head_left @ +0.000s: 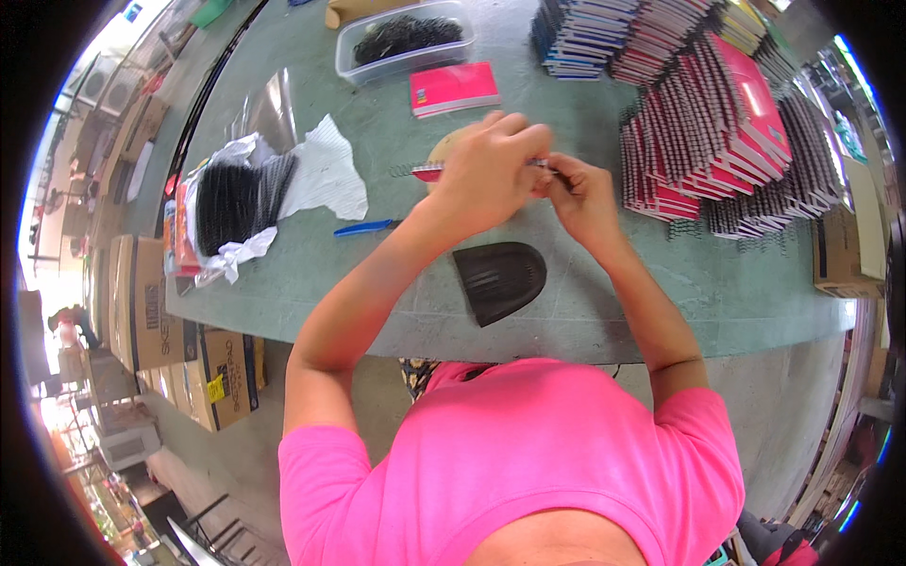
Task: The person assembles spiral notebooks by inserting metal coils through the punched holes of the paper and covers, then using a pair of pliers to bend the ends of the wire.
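Head view: looks down on a broad green-grey table (255, 300), edges bent by the fisheye.
Brown cartons (148, 302): stand piled beyond the table's left edge, toward the lower left.
Notebook stacks (703, 141): crowd the far right of the table, mostly pink with dark coil bindings, blue and yellow at the back.
Black coil bundle (231, 203): lies at left, over crumpled white paper (326, 177).
Clear tub (387, 73): sits on the far side, holding loose dark coils (406, 38).
Left hand (495, 162): curls tightly round a held notebook (427, 174), pink-edged, coil jutting out leftward; blocks most of it from sight, plus part of a round tan piece (440, 149).
Right hand (585, 198): pinches a narrow dark piece (561, 179) at the held notebook's right end; too small to identify.
Dark half-round piece (500, 281): lies on the table's near side.
Pink notebook (455, 90): lies flat between tub and hands.
Blue tool (363, 227): lies beside the left forearm (368, 302), partly covered.
Printing: bold and dark on cartons, with a yellow sticker (217, 388) low down; small mark on the pink notebook.
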The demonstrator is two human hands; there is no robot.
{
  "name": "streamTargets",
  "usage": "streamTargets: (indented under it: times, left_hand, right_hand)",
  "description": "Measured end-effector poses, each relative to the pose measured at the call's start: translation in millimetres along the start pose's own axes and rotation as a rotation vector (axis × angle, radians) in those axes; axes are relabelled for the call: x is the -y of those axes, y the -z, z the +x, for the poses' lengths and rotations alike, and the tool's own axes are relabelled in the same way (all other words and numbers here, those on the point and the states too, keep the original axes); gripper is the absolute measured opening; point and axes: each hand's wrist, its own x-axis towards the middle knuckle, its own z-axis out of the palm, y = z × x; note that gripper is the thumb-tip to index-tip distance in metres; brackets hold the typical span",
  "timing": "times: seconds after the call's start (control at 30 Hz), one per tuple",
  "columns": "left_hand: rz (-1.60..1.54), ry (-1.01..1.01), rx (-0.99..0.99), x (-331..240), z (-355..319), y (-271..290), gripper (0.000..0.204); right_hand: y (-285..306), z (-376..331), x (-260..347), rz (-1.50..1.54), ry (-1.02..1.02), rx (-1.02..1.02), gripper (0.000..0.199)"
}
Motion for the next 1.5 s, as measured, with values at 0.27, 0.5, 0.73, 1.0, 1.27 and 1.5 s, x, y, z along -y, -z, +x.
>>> streamTargets:
  times: [0.27,0.5,0.73,1.0,1.27,1.5]
  left_hand:
    - [-0.246,0.338,0.032,-17,-34,-4,0.029]
    - [-0.118,0.016,-0.361,-43,-19,36,0.027]
    - [-0.299,0.243,-0.137,-18,-43,17,0.017]
    - [-0.281,0.128,-0.04,-4,-19,-1,0.012]
    - [0.377,0.136,-0.114,167,-4,-28,0.019]
    - [0.678,0.116,0.127,192,-24,-40,0.026]
  right_hand:
    - [-10,2,31,0.57,-0.521,0.082,0.049]
    - [131,34,148,-0.128,0.061,-0.282,0.039]
    - [237,38,83,-0.369,-0.153,-0.428,0.043]
    - [240,53,80,-0.717,-0.126,-0.337,0.042]
    - [168,3,148,-1.053,0.53,-0.52,0.028]
    - [92,18,113,-0.666,0.525,-0.057,0.028]
